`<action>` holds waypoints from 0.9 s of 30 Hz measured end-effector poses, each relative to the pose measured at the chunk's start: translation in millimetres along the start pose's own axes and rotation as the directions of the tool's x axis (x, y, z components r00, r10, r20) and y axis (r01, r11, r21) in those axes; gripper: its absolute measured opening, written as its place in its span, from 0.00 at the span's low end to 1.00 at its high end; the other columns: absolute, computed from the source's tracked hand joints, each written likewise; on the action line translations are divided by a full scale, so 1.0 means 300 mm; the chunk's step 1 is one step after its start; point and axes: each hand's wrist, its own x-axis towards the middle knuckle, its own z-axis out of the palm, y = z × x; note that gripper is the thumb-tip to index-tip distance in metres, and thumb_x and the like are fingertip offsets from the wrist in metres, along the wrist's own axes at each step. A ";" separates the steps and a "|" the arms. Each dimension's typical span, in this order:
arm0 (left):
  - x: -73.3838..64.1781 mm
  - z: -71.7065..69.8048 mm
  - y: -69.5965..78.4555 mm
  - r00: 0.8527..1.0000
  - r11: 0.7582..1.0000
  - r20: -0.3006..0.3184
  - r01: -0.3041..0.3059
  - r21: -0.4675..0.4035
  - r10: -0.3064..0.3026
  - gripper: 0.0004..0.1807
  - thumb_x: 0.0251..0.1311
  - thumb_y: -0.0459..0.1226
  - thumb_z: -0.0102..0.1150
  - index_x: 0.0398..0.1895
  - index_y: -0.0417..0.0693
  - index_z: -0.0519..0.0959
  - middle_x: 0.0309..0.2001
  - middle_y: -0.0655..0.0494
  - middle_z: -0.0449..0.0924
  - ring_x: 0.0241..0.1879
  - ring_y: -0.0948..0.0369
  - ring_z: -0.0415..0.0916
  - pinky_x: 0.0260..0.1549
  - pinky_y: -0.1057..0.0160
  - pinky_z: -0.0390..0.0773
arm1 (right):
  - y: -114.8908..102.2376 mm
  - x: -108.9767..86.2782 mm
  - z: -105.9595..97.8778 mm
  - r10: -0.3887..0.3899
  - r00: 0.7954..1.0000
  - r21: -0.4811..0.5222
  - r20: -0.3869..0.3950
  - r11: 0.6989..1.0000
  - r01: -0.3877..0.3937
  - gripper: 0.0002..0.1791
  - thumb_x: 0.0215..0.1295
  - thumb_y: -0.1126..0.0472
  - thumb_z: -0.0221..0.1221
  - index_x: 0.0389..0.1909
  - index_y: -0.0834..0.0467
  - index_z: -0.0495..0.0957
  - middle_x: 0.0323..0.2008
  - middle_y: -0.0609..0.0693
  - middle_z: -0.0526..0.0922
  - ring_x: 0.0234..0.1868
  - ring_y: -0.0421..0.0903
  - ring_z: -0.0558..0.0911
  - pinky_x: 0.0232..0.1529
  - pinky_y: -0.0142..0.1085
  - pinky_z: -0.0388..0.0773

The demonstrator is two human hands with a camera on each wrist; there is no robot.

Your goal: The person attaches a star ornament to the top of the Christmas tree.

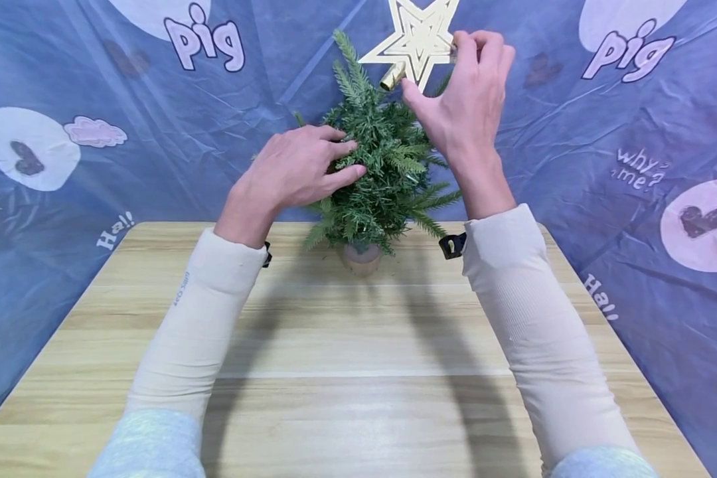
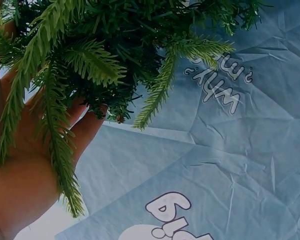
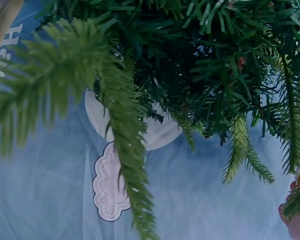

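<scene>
A small artificial Christmas tree stands in a round base near the back of the table. My right hand pinches a gold star tree topper by its right side, thumb low and fingers behind. A short gold tube at the star's lower end points down and left, close beside the treetop. At the tree's left side, my left hand touches the branches with fingers extended. From the left wrist, the palm shows behind drooping sprigs. Dense green needles fill much of the right wrist view.
The wooden table reaches the backdrop behind the tree. That blue cloth, printed with words and pale shapes, surrounds the back and sides. Black wrist straps show at my left cuff and right cuff.
</scene>
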 end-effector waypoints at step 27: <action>-0.002 0.007 0.010 1.000 1.000 -0.024 -0.006 0.004 0.007 0.33 0.75 0.62 0.40 0.73 0.56 0.72 0.73 0.50 0.68 0.69 0.45 0.67 0.57 0.38 0.74 | -0.028 -0.012 0.019 -0.024 0.996 -0.046 0.086 0.999 0.028 0.39 0.58 0.36 0.67 0.59 0.60 0.74 0.59 0.56 0.69 0.61 0.51 0.64 0.59 0.35 0.68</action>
